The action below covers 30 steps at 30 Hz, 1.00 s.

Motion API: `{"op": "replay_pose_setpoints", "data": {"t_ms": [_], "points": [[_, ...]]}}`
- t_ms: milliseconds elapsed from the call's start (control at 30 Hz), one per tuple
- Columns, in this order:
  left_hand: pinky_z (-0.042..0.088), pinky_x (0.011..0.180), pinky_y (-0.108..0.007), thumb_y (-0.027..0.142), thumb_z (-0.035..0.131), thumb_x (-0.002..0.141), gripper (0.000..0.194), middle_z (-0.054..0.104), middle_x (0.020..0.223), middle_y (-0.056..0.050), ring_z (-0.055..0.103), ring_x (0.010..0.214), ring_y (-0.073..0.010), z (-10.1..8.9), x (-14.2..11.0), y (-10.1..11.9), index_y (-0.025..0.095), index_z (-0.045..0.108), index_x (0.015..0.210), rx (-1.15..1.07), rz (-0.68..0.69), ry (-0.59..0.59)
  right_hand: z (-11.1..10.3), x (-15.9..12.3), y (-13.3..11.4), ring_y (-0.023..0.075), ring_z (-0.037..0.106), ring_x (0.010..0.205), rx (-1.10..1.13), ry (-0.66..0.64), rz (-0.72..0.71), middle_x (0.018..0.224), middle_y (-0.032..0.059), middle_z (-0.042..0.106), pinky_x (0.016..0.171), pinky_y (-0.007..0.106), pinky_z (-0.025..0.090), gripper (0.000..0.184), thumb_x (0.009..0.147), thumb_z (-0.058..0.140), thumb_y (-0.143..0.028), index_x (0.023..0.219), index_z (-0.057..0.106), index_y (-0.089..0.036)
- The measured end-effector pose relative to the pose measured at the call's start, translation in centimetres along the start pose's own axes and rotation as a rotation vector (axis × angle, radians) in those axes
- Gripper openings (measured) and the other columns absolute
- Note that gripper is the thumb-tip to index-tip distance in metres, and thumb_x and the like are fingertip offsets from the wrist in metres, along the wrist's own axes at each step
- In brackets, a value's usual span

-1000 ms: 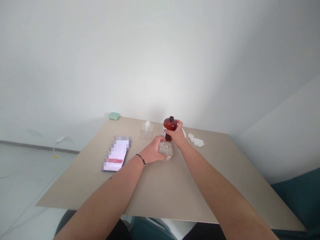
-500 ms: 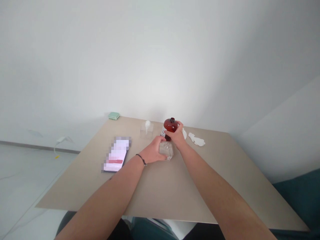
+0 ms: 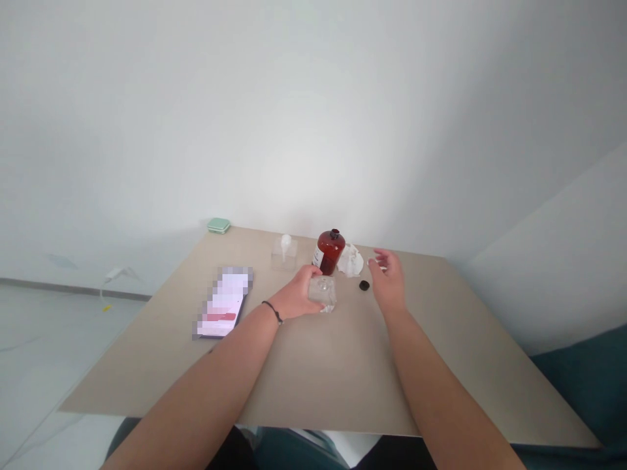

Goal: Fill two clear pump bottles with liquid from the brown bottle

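My left hand [image 3: 298, 297] is wrapped round a small clear glass bottle [image 3: 324, 294] standing on the beige table [image 3: 313, 365]. Just behind it stands a brown bottle [image 3: 328, 251] with a dark neck, untouched. My right hand [image 3: 388, 279] hovers to the right of it with fingers loosely spread and nothing in them, over a crumpled white tissue [image 3: 375, 262]. A small black cap [image 3: 364, 285] lies on the table between the brown bottle and my right hand. Another crumpled white tissue [image 3: 351, 260] lies right beside the brown bottle.
A clear pump bottle with a white top [image 3: 285, 252] stands behind and left. A phone with a lit screen [image 3: 223, 302] lies at the left. A small green case [image 3: 218, 226] sits at the table's far left corner. A white wall rises behind the table.
My right hand has let go of the brown bottle and moved right. The bottle now stands on the table, and a black cap lies beside it. My left hand kept its hold.
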<state>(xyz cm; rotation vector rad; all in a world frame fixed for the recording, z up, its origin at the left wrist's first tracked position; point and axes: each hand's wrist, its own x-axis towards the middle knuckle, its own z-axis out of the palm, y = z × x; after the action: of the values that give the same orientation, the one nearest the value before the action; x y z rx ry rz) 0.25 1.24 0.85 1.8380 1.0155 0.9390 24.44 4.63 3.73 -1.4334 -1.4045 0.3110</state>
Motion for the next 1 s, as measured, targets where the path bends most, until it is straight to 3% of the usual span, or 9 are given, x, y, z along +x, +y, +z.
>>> {"op": "replay_pose_setpoints", "data": {"t_ms": [133,367,767,1000], "points": [[0.042,0.104,-0.044,0.022,0.078,0.065,0.071,0.052,0.127,-0.01,0.056,0.116,-0.0272,0.0,-0.1,-0.4,0.02,0.041,0.125,-0.002,-0.011,0.002,-2.0,-0.9,2.9,0.0197,0.053,0.076,-0.227,-0.035,-0.06,0.088,0.0052,0.057,0.077,0.037,0.046,0.034,0.082,0.053,-0.042,0.102,0.066,-0.018],[0.041,0.106,-0.045,0.023,0.078,0.067,0.069,0.052,0.125,-0.008,0.054,0.115,-0.0261,-0.1,-0.1,-0.5,0.021,0.041,0.125,-0.024,0.005,-0.004,-1.3,-1.0,4.2,0.0192,0.051,0.071,-0.339,-0.171,0.001,0.081,0.0028,0.055,0.072,0.033,0.042,0.036,0.085,0.049,-0.045,0.104,0.066,-0.02],[0.032,0.112,-0.049,0.027,0.079,0.07,0.082,0.045,0.131,-0.012,0.044,0.129,-0.029,-0.3,-0.2,-0.9,0.023,0.029,0.135,-0.044,0.03,-0.055,-2.3,-0.1,5.2,0.0212,0.057,0.083,-0.328,-0.102,0.025,0.095,0.0081,0.062,0.082,0.035,0.045,0.032,0.085,0.047,-0.037,0.101,0.067,-0.018],[0.03,0.113,-0.051,0.034,0.083,0.069,0.089,0.045,0.131,-0.01,0.041,0.131,-0.0299,-0.3,-0.2,-1.3,0.027,0.028,0.138,-0.091,0.038,-0.061,-3.3,1.2,6.4,0.0259,0.058,0.102,-0.529,-0.024,0.069,0.109,0.0122,0.063,0.093,0.037,0.043,0.029,0.084,0.049,-0.027,0.104,0.069,-0.018]]}}
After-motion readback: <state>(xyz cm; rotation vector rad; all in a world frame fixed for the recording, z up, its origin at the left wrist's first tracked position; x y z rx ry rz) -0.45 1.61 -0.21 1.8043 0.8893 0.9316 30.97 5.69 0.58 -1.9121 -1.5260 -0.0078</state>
